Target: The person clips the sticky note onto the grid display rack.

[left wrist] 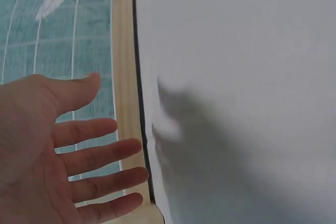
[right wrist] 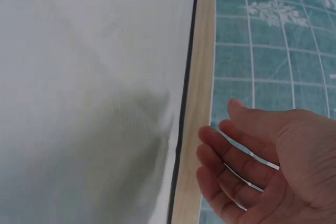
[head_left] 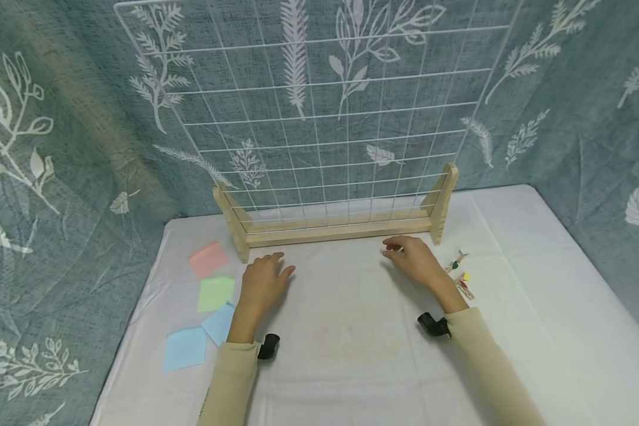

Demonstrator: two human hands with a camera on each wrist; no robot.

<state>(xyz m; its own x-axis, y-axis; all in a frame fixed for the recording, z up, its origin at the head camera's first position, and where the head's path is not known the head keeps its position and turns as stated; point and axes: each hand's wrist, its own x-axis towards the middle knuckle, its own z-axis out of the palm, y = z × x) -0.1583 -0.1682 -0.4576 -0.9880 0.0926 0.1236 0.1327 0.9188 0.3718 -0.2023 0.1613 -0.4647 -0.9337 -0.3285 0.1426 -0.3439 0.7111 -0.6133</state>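
Note:
My left hand hovers over the white table in front of the wooden stand's left end, fingers spread and holding nothing. In the left wrist view its palm and straight fingers show. Toward the stand's right end, my right hand has loosely bent fingers and nothing in them. A white wire grid stands upright in the wooden stand, apart from both hands. Left of my left hand lie a pink sticky note, a green one and two blue ones. Small decorated clothespins lie beside my right forearm.
Green-blue cloth with white leaf prints hangs behind and at both sides of the table. A small black camera is strapped at each wrist, the left camera and the right camera.

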